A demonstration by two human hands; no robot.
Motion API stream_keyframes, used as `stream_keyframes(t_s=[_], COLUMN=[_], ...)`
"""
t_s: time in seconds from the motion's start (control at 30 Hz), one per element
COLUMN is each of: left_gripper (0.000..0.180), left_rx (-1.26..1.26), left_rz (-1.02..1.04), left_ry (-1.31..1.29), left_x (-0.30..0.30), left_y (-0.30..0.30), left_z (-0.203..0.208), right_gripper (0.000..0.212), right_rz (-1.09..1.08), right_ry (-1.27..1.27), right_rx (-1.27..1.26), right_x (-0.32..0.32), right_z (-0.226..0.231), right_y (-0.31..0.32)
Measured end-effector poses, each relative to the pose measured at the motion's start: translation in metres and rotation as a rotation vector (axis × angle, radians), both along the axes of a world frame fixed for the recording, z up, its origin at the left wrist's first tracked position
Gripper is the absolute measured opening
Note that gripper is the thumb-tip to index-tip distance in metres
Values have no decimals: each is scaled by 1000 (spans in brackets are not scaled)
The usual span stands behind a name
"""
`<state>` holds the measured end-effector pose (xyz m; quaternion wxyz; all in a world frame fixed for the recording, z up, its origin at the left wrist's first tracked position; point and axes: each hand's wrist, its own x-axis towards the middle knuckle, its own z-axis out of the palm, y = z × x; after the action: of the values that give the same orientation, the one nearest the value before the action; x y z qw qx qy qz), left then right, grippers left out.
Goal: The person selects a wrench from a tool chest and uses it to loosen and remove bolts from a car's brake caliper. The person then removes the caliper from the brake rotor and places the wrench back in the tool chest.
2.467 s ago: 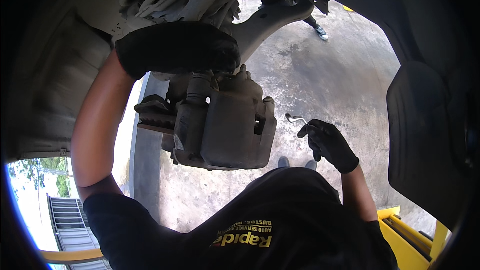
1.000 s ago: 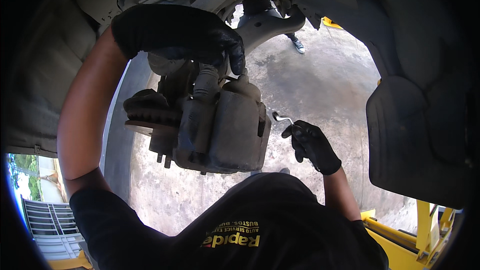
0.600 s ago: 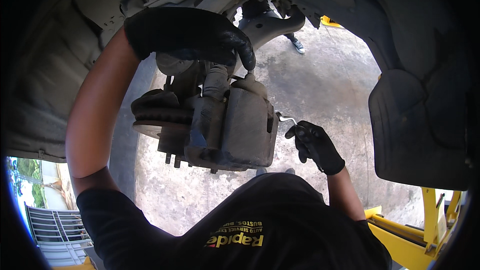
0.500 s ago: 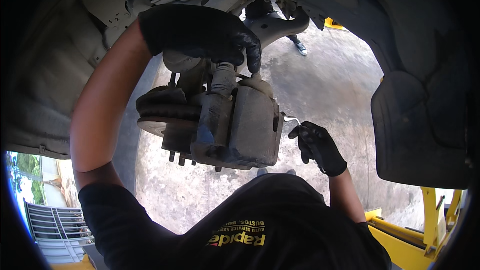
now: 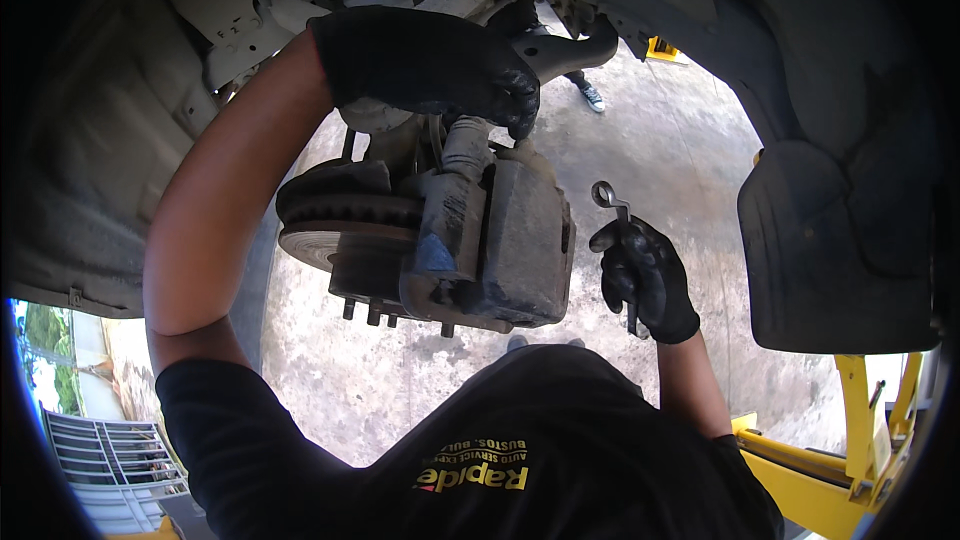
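Note:
In a black glove, my right hand (image 5: 650, 278) grips a box-end wrench (image 5: 610, 198) by its shank, ring end up. The wrench is apart from the brake caliper (image 5: 520, 240) on its left. My left hand (image 5: 430, 65), also gloved, reaches over the top of the caliper with its fingers curled down at the caliper's upper back end. What those fingertips pinch is hidden. Left of the caliper sits the brake disc (image 5: 310, 243), with several wheel studs (image 5: 373, 313) below its hub. A ribbed rubber boot (image 5: 466, 145) shows beneath my left hand.
Suspension arms (image 5: 560, 52) and a dark wheel-arch liner (image 5: 100, 150) surround the work. A dark mud flap (image 5: 835, 260) hangs at the right. Yellow lift parts (image 5: 810, 470) stand at lower right. Beyond, another person's shoe (image 5: 592, 95) rests on the concrete floor (image 5: 670, 140).
My right hand has drawn the wrench off the caliper's right side and turned its ring end upward. The hub and caliper have swung slightly, with my left hand shifting right along with them.

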<state>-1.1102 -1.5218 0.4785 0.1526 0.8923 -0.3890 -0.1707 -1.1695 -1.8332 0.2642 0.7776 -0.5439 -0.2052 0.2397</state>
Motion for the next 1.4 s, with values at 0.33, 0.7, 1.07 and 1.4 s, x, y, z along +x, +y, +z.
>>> stream_keyframes(t_s=[0.33, 0.7, 1.07, 1.4], left_gripper=[33, 21, 24, 25], left_rx=[-47, 69, 105, 33], left_rz=[-44, -150, 165, 233], left_ry=[163, -77, 130, 315], left_x=[7, 3, 19, 20], left_y=[-3, -15, -16, -3], left_z=[14, 14, 1, 18], right_gripper=[45, 33, 45, 46], right_rz=[-13, 8, -125, -166], right_ry=[70, 105, -240, -225], right_rx=[-5, 51, -74, -36], right_x=[-3, -1, 11, -2], right_z=[8, 6, 48, 50], right_y=[6, 11, 43, 45])
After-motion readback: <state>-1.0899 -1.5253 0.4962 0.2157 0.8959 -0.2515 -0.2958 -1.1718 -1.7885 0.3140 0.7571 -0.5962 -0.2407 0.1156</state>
